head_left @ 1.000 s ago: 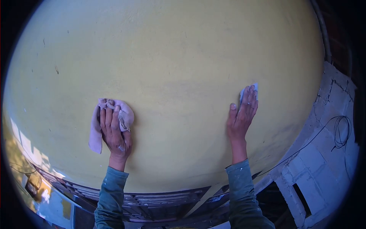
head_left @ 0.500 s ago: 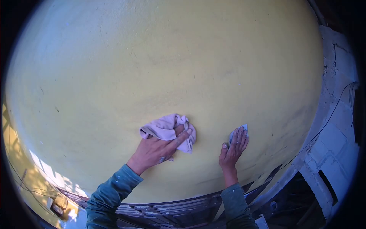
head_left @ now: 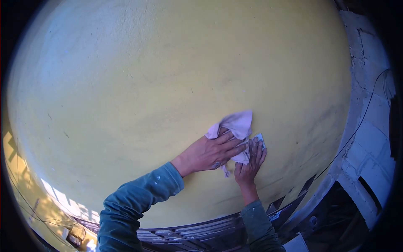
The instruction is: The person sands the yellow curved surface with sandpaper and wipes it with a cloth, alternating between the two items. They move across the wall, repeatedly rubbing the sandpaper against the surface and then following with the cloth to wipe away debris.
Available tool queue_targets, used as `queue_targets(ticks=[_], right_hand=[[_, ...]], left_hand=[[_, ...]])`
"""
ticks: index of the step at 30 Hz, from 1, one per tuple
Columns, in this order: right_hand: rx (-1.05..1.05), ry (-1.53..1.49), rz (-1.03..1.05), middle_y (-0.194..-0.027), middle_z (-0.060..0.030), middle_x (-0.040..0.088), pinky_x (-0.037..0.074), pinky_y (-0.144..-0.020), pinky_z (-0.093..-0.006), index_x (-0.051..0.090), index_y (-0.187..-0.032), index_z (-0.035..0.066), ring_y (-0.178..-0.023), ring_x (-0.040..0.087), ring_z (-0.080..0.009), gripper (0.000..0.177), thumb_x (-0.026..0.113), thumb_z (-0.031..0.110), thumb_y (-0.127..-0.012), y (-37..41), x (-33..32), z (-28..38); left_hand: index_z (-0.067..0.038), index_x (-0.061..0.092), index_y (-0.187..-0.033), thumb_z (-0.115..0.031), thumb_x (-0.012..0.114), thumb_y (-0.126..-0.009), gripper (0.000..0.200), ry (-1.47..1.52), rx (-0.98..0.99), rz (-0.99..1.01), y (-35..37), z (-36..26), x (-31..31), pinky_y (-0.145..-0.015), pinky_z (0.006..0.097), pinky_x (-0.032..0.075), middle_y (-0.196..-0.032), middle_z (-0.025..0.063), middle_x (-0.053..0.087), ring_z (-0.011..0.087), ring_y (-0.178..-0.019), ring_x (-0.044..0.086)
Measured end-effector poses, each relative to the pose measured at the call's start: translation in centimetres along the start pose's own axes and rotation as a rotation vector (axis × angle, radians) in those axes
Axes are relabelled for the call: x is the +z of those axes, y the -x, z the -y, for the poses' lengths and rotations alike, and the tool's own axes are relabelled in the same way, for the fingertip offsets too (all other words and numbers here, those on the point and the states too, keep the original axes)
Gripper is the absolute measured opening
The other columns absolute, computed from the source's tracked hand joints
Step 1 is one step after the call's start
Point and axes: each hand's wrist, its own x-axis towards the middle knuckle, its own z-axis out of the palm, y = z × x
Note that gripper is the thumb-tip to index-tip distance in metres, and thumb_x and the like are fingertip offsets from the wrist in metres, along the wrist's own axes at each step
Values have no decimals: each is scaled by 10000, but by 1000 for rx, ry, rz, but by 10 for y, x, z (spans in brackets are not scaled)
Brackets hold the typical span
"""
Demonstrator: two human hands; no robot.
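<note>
My left hand [head_left: 218, 149] presses a crumpled pale pink cloth [head_left: 238, 124] flat against a yellow painted wall [head_left: 176, 84]. Its fingers lie over the cloth, and one corner dangles under the palm. Right beside it, my right hand [head_left: 250, 166] holds a small folded piece of sandpaper [head_left: 260, 140] to the same wall. The pale edge shows past the fingertips; the rest is hidden beneath them. The cloth reaches the fingers of the right hand in this view. Dark smudges and small scratches mark the paint around both hands.
Grey blockwork [head_left: 369, 138] borders the wall on the right, with a thin black cable [head_left: 357, 130] hanging across it. Dark metal slats [head_left: 197, 231] run below the wall. At lower left, sunlight falls near a small open box [head_left: 76, 235] with wires.
My left hand has swept the cloth to the right, up to my right hand. The right hand stays on the wall with the sandpaper, and the view has shifted slightly.
</note>
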Motion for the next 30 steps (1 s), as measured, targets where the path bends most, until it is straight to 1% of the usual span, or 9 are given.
queue_targets(ticks=[3,4,10,14,18,21,24,28,30], right_hand=[[-9,-11,16,-1606,-205,396,133,-1219,-636,428,-1522,8,-1524,290,-412,624,378,418,-1055,0,0,0],[-5,-3,12,-1606,-197,401,138,-1219,-636,437,-1520,17,-1524,294,-405,617,382,416,-1053,0,0,1],[3,-8,14,-1603,-175,417,152,-1221,-631,454,-1522,45,-1524,305,-380,596,400,399,-1045,2,1,5],[-3,-16,-3,-1600,-173,423,154,-1222,-628,460,-1517,41,-1520,313,-382,594,395,400,-1048,1,2,4],[-6,-22,-6,-1580,-174,450,159,-1220,-628,474,-1508,37,-1511,332,-386,596,383,413,-1055,6,4,2],[-12,-34,-23,-1571,-175,462,162,-1217,-631,485,-1500,35,-1507,339,-387,596,383,418,-1054,6,4,0],[-9,-25,-19,-1572,-171,461,165,-1216,-632,494,-1495,37,-1506,341,-385,593,388,419,-1053,1,2,0],[-10,-23,-10,-1585,-166,448,168,-1217,-625,494,-1498,49,-1510,338,-371,586,391,416,-1053,3,2,1],[-3,-17,-7,-1587,-166,444,169,-1218,-624,492,-1500,53,-1512,336,-366,584,393,414,-1052,2,1,1]], left_hand=[[-181,432,-1549,-319,656,-890,710,135,-147,158,14,26,-20,-1166,501,354,-1409,64,566,255,-1356,495],[-196,435,-1549,-313,670,-878,720,-78,-113,-146,13,47,-31,-1140,492,377,-1405,64,569,278,-1338,507],[-135,553,-1431,-298,608,-950,512,-492,-489,-858,-49,200,-119,-1154,498,342,-1480,112,540,347,-1381,468],[-118,570,-1392,-303,599,-958,473,-385,-394,-861,-134,150,-79,-1177,511,313,-1432,122,562,348,-1404,452],[-139,537,-1422,-292,625,-906,546,-135,-43,-513,-177,26,30,-1221,510,273,-1470,94,517,307,-1421,429],[-155,557,-1408,-253,627,-899,523,-15,15,-378,-171,8,42,-1171,454,353,-1374,45,579,255,-1321,522],[-167,557,-1424,-223,630,-908,524,22,-6,-411,-165,43,12,-1067,414,438,-1249,24,636,228,-1157,613],[-103,607,-1300,-295,594,-976,377,-342,-247,-783,-125,171,-98,-952,459,482,-1260,96,652,306,-1155,614],[-110,610,-1340,-323,467,-1048,389,-763,-389,-706,-58,258,-147,-1095,492,392,-1389,143,585,367,-1294,525]])
